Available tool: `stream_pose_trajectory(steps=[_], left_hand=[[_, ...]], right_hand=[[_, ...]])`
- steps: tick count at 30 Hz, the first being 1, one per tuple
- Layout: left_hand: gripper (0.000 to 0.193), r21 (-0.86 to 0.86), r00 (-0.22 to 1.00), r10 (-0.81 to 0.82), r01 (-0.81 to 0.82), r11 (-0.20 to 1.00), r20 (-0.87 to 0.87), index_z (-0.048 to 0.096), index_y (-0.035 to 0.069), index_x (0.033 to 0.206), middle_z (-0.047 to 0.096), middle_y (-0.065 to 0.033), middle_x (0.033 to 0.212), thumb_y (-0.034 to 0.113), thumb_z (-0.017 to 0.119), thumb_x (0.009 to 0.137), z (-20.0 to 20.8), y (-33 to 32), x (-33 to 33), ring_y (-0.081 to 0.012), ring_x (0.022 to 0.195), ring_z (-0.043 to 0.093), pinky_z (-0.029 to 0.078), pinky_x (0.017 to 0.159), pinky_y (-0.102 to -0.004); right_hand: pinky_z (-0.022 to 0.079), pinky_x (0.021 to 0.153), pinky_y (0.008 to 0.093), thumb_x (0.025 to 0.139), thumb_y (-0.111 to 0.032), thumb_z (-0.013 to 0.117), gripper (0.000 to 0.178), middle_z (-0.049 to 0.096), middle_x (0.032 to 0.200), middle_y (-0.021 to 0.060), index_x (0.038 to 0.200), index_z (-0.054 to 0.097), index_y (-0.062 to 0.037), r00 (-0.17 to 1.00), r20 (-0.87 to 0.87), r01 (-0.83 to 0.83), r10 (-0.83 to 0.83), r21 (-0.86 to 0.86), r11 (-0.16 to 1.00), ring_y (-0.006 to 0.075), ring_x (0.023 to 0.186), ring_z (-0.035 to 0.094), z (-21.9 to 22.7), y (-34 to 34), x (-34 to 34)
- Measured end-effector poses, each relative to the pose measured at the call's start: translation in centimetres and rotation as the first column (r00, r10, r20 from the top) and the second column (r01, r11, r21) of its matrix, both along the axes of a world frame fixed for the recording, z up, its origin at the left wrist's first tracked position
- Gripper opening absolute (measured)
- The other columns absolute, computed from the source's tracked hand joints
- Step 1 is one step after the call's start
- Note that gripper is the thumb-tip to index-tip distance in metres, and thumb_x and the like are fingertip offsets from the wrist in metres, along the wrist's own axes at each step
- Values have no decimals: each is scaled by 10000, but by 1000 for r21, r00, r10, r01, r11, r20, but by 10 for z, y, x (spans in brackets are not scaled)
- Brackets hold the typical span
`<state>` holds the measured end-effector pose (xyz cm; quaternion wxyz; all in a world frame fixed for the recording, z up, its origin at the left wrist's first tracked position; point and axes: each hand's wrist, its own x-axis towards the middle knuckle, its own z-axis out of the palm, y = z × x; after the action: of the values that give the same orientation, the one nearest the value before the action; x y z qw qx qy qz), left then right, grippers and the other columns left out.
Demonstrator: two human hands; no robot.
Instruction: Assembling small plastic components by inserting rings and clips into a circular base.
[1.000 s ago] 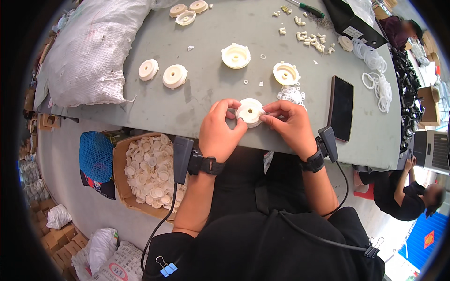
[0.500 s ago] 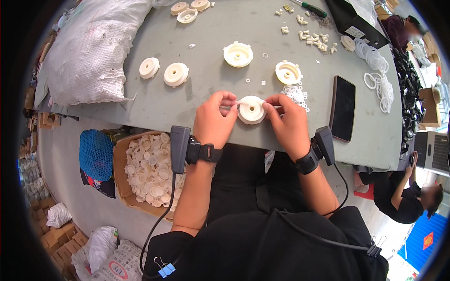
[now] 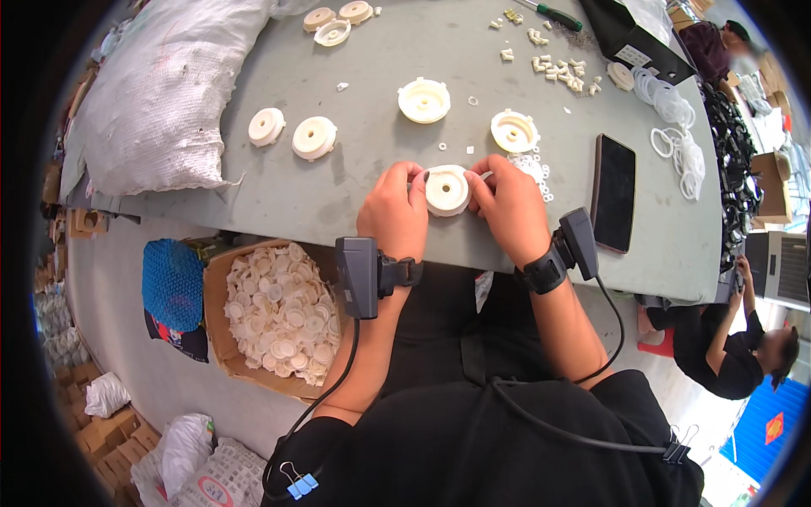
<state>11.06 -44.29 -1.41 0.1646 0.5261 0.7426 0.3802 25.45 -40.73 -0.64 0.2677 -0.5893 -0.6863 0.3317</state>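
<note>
- Two cream wheels (image 3: 314,144), left of centre: hard plastic, probably finished.
- Left hand (image 3: 393,213), centre: thumb and finger pinching the rim of a white disc (image 3: 446,201).
- Open cup (image 3: 424,105), upper centre: hollow, seemingly left to do.
- The disc, mid-frame: round, holed, apparently part-done from here.
- Right hand (image 3: 514,209): fingertips nearly closed on its right edge.
- White loops (image 3: 674,110), upper right: glossy, limp-looking.

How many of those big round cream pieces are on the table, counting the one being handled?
9: three pieces at the far side, two near the sack, two mid-table, one beside the coiled tubing, one between the left hand and right hand. Some may be hidden.
</note>
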Motion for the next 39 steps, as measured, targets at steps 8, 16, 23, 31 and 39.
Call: stream_pose_trajectory(steps=[8, 16, 23, 31, 39], left_hand=[[102, -206, 983, -102, 70, 976, -153, 597, 49, 927, 605, -136, 977, 118, 570, 857, 8, 18, -12, -314, 853, 610, 480, 709, -398], [201, -90, 966, -257, 253, 963, -30, 622, 73, 1043, 621, -86, 973, 173, 544, 887, 6, 7, -18, -220, 709, 612, 473, 648, -338], [185, -47, 982, -149, 155, 987, 112, 665, 31, 976, 659, -82, 902, 168, 579, 887, -2, 2, -20, -170, 659, 620, 477, 617, -289], [156, -191, 962, -195, 231, 954, 190, 666, 26, 925, 655, -133, 890, 138, 576, 862, 1, 16, -33, -280, 774, 632, 487, 693, -364], [209, -92, 927, -316, 340, 936, 202, 648, 15, 1052, 632, -60, 953, 48, 571, 861, 0, 10, -38, -83, 624, 572, 483, 598, -233]], right_hand=[[476, 614, 428, 849, -231, 594, 167, 631, 701, 150, 895, 602, -71, 1000, 25, -9, 11, -62, 998, 351, 684, 613, 6, 3, 0], [483, 625, 415, 845, -240, 598, 140, 646, 714, 117, 908, 616, -117, 998, 67, -17, 18, -11, 1000, 319, 699, 628, 3, 0, -2], [442, 553, 291, 859, -181, 595, 102, 635, 644, 27, 904, 636, -99, 995, 7, -97, 97, 40, 994, 152, 588, 597, 1, 0, 0], [480, 672, 405, 842, -238, 600, 160, 641, 759, 120, 901, 628, -92, 980, -27, -196, 195, -89, 977, 310, 746, 622, 5, 12, 5], [478, 656, 402, 824, -232, 608, 156, 636, 735, 112, 895, 626, -94, 987, -24, -162, 160, -71, 984, 306, 729, 621, 5, 8, 2]])
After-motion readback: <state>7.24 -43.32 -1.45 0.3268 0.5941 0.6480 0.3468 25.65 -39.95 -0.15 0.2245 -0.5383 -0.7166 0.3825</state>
